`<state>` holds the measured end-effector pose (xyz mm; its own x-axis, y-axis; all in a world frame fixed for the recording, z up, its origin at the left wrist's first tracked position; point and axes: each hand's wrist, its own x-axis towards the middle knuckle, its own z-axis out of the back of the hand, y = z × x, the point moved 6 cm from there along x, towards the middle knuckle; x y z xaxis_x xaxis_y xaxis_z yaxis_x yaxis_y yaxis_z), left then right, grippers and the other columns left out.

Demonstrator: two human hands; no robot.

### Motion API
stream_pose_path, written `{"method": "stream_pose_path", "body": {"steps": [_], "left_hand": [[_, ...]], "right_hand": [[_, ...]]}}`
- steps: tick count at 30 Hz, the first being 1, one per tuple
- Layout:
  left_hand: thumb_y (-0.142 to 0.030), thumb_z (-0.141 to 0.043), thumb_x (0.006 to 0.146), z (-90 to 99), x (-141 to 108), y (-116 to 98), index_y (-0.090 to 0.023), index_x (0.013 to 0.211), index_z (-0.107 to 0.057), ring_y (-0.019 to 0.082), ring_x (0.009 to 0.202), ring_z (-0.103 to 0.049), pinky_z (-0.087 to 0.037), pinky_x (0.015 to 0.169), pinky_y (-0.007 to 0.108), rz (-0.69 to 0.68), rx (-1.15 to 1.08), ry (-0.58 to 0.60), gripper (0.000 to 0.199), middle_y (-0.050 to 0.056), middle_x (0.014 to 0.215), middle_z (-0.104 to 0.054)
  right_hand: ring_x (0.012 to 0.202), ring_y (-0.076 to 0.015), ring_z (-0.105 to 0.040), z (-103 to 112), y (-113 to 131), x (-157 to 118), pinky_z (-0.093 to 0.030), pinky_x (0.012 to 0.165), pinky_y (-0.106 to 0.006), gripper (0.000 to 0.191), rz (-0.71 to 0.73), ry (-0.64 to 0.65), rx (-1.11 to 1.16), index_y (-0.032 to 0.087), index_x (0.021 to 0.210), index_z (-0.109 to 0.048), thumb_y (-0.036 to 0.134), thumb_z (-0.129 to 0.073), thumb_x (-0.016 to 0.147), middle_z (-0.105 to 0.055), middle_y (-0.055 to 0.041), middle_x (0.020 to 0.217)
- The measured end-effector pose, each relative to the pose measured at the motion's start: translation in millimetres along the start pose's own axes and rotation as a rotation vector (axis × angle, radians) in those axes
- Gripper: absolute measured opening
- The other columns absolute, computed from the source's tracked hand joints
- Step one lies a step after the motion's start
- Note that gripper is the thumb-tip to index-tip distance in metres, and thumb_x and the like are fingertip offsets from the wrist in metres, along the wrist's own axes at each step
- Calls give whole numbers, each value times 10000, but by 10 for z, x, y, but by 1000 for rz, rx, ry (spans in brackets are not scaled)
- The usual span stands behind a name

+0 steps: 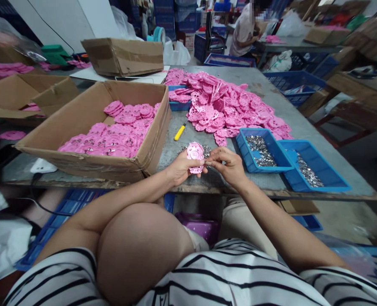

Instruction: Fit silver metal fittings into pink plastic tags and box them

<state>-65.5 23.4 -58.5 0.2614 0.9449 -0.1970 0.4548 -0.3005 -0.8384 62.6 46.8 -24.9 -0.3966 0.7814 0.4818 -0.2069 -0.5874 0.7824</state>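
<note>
Pink plate [195,152] clasped in left grip [181,167]; right grip [229,165] pinched together (contents hidden, can't tell).

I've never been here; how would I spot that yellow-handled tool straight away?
On the grey table, find the large cardboard box and, to its right, the heap of pink pieces. In the gap between them, just beyond the left hand, lies the tool. Its yellow handle sets it apart from the pink pieces and brown cardboard.
</note>
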Motion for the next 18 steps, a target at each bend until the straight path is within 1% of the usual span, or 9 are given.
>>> {"method": "stream_pose_path", "body": {"steps": [4,6,8,10,13,15,18], "left_hand": [[-112,-765,508,-10,-15,13,-153,823,-498,150,507,-631,-435,371,200,19,25,12,415,-8,655,-625],[-106,-749,501,3,-13,9,-154,813,-494,147,505,-628,-420,365,189,4,39,-12,406,-10,637,-620],[-102,-729,495,35,-4,-13,-157,799,-483,137,491,-617,-399,354,179,-41,56,-71,395,-13,624,-616],[-110,-728,483,72,8,-47,-162,793,-472,128,473,-600,-382,343,176,-105,80,-143,405,-22,612,-608],[-139,-736,489,116,22,-88,-169,814,-465,127,463,-591,-377,333,183,-187,120,-230,424,-38,609,-599],[-144,-730,505,135,31,-99,-173,837,-462,124,459,-585,-376,336,185,-220,138,-262,428,-49,605,-593],[-139,-741,514,142,44,-100,-179,843,-454,109,445,-558,-369,344,183,-249,149,-263,438,-58,586,-587]], "right_hand": [[685,-148,-576,-31,41,6,-468,639,-293,171,31,49,30,244,668,-718,374,-704,779,-625,-23,734],[682,-146,-577,-61,46,8,-466,640,-291,183,7,52,66,234,644,-708,373,-714,763,-624,-22,718],[684,-145,-582,-101,17,4,-466,649,-291,188,-78,48,129,219,641,-692,379,-737,730,-631,-18,706],[646,-137,-569,-137,-45,-9,-458,628,-286,219,-224,16,227,209,685,-675,412,-756,687,-627,-2,675],[525,-99,-474,-171,-131,-35,-394,532,-254,330,-442,-70,343,194,698,-629,474,-782,612,-576,37,586],[483,-79,-402,-202,-146,-34,-336,492,-241,383,-520,-85,347,188,638,-590,500,-800,563,-543,48,539],[476,-72,-361,-269,-147,-9,-291,479,-245,431,-569,-38,314,186,574,-558,535,-807,522,-576,24,540]]}}
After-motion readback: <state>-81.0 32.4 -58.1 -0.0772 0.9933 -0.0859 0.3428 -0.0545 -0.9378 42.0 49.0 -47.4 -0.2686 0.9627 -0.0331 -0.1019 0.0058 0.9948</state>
